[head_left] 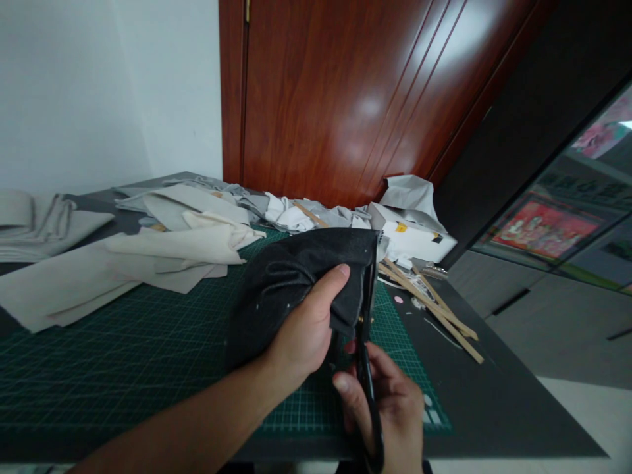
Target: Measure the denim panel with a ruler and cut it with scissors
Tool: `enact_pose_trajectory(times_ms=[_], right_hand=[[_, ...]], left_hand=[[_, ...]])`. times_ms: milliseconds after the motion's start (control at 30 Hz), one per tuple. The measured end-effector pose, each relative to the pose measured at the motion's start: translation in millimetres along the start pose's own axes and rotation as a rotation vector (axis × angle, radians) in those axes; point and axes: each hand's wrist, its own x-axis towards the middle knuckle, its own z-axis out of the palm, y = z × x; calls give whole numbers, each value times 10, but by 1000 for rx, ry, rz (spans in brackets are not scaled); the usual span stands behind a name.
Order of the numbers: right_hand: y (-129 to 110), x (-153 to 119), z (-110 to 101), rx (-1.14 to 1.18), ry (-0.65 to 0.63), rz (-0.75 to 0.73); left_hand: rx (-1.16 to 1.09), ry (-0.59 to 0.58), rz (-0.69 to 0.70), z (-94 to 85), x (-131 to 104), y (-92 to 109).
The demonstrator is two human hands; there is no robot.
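Note:
Above a green cutting mat (187, 349), my left hand (309, 322) grips a folded piece of black fabric (276, 283), thumb on top and the other fingers hidden beneath. Black-handled scissors (366, 375) are in my right hand (388, 401), held near the front edge of the table. Their blades point away from me, along the fabric's right edge. Whether the blades touch the cloth at every point cannot be made out.
Pale fabric pieces (168, 250) lie at the left and back. A white box (415, 234) stands at the back right, with wooden sticks (434, 306) in front of it. Small scraps lie by the mat's right edge.

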Motion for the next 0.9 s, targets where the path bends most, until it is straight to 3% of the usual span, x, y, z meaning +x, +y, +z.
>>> enact_pose_trajectory(times_ms=[300, 500, 767, 900], right_hand=[[100, -81, 58, 59, -101, 1], [151, -130, 82, 48, -140, -33], [204, -170, 108, 87, -117, -3], [202, -163, 127, 87, -103, -32]], left_hand=[[-44, 3, 39, 33, 9, 210], [-134, -98, 101, 65, -13, 325], [-152, -105, 141, 80, 30, 302], [-132, -50, 120, 86, 10, 318]])
